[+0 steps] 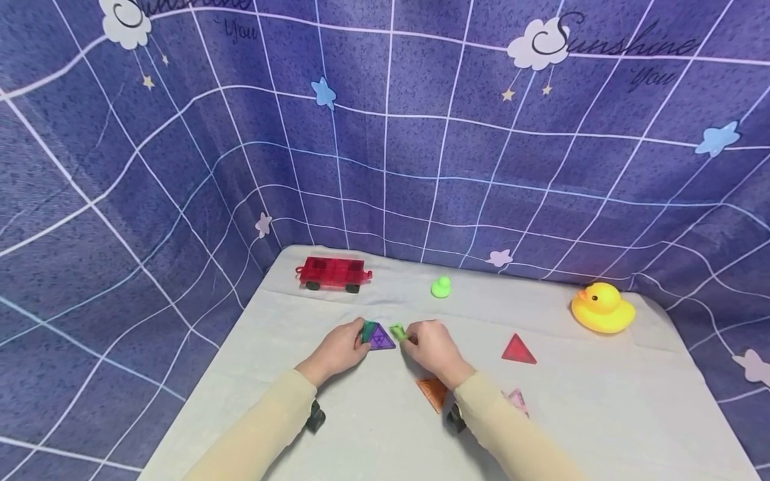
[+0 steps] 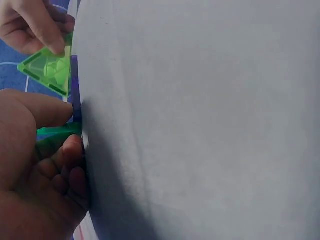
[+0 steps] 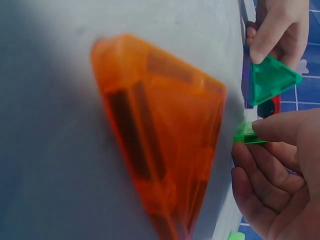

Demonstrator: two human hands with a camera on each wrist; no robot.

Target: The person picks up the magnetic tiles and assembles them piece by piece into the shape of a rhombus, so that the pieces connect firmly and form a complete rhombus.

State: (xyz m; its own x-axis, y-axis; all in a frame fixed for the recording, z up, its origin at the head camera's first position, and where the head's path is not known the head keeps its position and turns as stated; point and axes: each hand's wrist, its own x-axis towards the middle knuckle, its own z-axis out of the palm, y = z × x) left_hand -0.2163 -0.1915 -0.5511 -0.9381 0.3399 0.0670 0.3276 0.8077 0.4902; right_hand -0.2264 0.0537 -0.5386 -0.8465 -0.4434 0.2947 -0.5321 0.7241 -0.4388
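Observation:
My left hand [image 1: 339, 347] pinches a teal-green translucent triangle tile [image 3: 272, 80] between thumb and fingers. That tile stands up along one edge of a purple triangle tile [image 1: 380, 338], which lies flat on the table. Just to the right, my right hand [image 1: 434, 344] grips a light green triangle tile [image 2: 50, 70] by its edge, tilted up close beside the purple one. Under the right wrist lies an orange triangle tile [image 1: 430, 394], partly covered by the forearm in the head view and large in the right wrist view.
A red triangle tile [image 1: 519, 350] and a pink one [image 1: 517, 399] lie to the right, the pink partly behind the sleeve. Toward the back are a red wheeled car base [image 1: 333, 272], a small green duck [image 1: 442, 288] and a yellow duck [image 1: 603, 308]. Patterned blue cloth hangs behind.

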